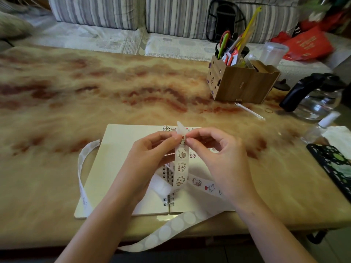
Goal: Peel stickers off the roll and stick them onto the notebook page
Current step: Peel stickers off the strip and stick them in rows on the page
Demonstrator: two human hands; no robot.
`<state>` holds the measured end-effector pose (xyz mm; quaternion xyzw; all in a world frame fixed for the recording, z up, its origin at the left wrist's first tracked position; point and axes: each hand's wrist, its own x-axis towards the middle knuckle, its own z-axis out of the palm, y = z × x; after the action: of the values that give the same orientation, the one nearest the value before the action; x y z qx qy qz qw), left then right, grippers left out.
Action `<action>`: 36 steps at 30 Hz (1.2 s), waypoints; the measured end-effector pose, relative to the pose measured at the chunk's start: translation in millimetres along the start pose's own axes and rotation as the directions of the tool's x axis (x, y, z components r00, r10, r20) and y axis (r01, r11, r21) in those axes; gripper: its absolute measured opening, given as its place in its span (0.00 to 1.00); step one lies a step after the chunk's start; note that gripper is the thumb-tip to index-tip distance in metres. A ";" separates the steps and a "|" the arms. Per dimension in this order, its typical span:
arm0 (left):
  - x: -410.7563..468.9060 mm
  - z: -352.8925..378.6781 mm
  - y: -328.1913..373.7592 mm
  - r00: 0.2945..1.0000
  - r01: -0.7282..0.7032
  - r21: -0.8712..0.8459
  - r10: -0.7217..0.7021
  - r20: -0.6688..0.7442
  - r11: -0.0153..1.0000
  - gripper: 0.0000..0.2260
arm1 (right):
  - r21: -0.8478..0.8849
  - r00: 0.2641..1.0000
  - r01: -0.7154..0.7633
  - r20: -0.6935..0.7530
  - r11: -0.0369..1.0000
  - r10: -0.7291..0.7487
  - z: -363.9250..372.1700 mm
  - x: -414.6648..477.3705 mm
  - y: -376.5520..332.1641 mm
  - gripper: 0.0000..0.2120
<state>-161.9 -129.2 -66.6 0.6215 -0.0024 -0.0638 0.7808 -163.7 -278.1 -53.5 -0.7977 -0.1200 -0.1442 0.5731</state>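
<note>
One sticker strip [181, 164] is held upright over the open notebook [121, 149] at the near edge of the counter [95, 92], its long axis running away from the body. It is pinched near its top by the left hand [152, 154] and, from the right, by the right hand [220, 154]. Three stickers are counted below the fingers.

- One head-worn wide-angle view, looking forward and down over the table [133, 92].
- Both forearms enter from the bottom edge, close to the lens.
- A sofa [95, 14] lies beyond.
</note>
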 end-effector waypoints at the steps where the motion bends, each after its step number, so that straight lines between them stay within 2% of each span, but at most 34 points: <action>1: 0.2 -0.1 0.3 1.000 -0.004 0.004 0.004 0.004 1.000 0.10 | -0.002 1.000 -0.001 0.001 1.000 0.001 -0.1 -0.1 0.0 0.04; 7: -0.6 0.7 -0.4 0.999 -0.044 -0.001 0.044 0.018 0.999 0.11 | -0.030 1.000 -0.012 0.008 0.999 0.013 -3.3 0.5 -0.3 0.04; 16: -0.2 1.8 -0.8 0.999 -0.049 0.040 0.049 0.009 0.998 0.08 | 0.051 0.996 -0.087 0.042 0.995 0.084 -5.5 3.0 3.0 0.04; 23: 0.0 4.6 0.8 0.999 -0.014 0.047 0.016 -0.041 0.999 0.09 | 0.006 0.996 -0.058 0.069 0.998 0.057 -7.1 2.2 1.9 0.04; 28: 0.5 5.3 -0.6 0.994 -0.023 0.062 0.029 -0.107 0.998 0.06 | -0.124 0.994 -0.030 0.096 0.992 0.042 -6.7 0.0 1.5 0.04; 31: 0.1 5.7 -0.5 0.990 -0.027 0.086 0.039 -0.135 0.996 0.06 | -0.217 0.994 0.035 0.111 0.976 -0.011 -6.8 -0.1 3.3 0.04; 36: -0.3 5.9 0.1 0.985 -0.030 0.158 0.057 -0.166 0.987 0.06 | -0.133 0.986 0.005 0.168 0.991 0.017 -9.5 0.2 2.4 0.04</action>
<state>-162.7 -134.9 -65.1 0.6834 0.0455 0.0069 0.7286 -163.6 -287.9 -52.6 -0.8440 -0.1559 -0.0820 0.5066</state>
